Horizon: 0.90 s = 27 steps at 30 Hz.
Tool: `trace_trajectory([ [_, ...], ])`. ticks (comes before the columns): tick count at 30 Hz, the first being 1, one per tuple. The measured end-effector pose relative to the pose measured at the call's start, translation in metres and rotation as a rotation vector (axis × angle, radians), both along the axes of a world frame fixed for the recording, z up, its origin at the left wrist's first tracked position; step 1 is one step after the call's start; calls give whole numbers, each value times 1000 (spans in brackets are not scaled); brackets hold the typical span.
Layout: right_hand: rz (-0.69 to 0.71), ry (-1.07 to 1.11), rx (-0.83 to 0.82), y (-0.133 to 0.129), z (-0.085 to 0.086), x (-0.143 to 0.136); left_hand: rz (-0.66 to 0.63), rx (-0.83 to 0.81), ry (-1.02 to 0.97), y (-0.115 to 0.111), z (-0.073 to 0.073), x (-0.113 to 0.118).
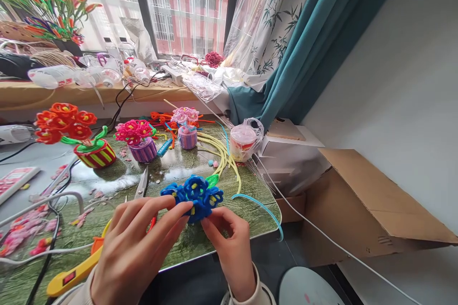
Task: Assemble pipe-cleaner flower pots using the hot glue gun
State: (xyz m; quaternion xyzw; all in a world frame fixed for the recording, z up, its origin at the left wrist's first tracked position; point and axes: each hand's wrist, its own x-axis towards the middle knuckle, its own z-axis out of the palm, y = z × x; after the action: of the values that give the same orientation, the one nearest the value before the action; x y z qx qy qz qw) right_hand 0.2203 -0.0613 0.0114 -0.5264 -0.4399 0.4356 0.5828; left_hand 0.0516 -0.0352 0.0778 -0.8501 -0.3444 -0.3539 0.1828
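Note:
In front of me is a bunch of blue fuzzy pipe-cleaner flowers [196, 187] with yellow centres and a green leaf [212, 180]. My left hand [132, 240] reaches over from the left, its index finger and thumb closed on the front blue bloom. On the lower right side, my right hand [231, 240] pinches the edge of the same bloom between thumb and forefinger. My hands and the blooms hide whatever is beneath the flowers. Scissors [142, 182] lie just beyond my left hand. Beside that wrist is a yellow tool with a red switch [75, 270].
Pots of red [95, 153], magenta [143, 149] and pink flowers [188, 137] stand farther back. Yellow pipe cleaners [223, 150] lie near a bagged tub [244, 140]. Cables [53, 248] and pink scraps [26, 231] cover the left side. A cardboard box [339, 205] stands at right.

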Motion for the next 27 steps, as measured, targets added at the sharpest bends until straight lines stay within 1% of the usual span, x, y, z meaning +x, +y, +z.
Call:
trace_trajectory([
  [6, -17, -33, 20, 1, -2, 0, -25, 27, -13, 0, 1, 2],
  [13, -25, -60, 2, 3, -6, 0, -51, 21, -22, 2, -1, 3],
  [19, -18, -69, -2, 1, -5, 1, -44, 20, -23, 0, -2, 2],
  [27, -19, -69, -1, 2, -6, -1, -38, -4, -14, 1, -3, -1],
])
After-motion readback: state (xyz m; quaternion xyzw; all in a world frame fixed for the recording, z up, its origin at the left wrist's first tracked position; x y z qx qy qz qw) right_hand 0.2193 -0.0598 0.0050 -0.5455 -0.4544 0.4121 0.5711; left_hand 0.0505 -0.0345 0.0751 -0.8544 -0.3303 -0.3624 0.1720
